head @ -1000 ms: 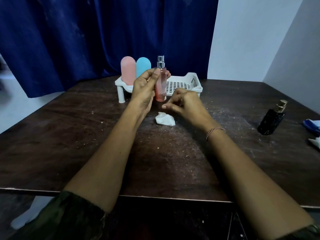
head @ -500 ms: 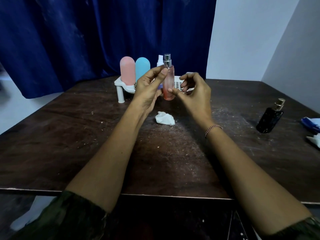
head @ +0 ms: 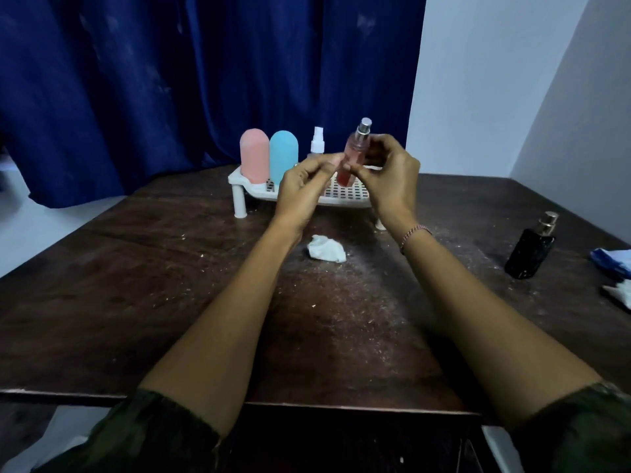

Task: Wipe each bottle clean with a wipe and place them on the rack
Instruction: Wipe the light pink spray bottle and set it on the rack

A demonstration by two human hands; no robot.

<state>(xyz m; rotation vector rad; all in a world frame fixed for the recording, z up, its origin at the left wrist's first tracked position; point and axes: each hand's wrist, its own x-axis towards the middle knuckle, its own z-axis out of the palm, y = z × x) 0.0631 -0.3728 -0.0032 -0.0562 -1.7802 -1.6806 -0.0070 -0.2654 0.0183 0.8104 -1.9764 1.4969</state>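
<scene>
In the head view, the right hand [head: 389, 179] holds a pink see-through spray bottle [head: 356, 148] with a silver nozzle, thumb and fingers [head: 379, 145] curled round its body. The bottle is raised above the right part of a white plastic rack [head: 345, 194] with a slotted floor, and its top tilts slightly to the right. The left hand [head: 300, 189] is just left of the bottle, its fingers bent and narrow, their tips at the bottle's lower side; I cannot tell whether they pinch it or only touch it.

On the rack's left end stand a pink round-topped bottle [head: 254, 155] and a blue round-topped bottle [head: 283, 155], side by side and upright. Just right of them stands a small clear spray bottle with a white nozzle [head: 317, 141], its lower part hidden behind the left hand.

A crumpled white wipe [head: 326, 252] lies on the dark wooden worktop [head: 136, 285], near the rack, between the two forearms. Well to the right stands a black bottle with a gold pump [head: 531, 247], and past it, at the edge, a blue and white packet [head: 611, 261]. A beaded bracelet [head: 415, 232] circles the right wrist. A blue curtain [head: 170, 80] hangs behind the worktop.
</scene>
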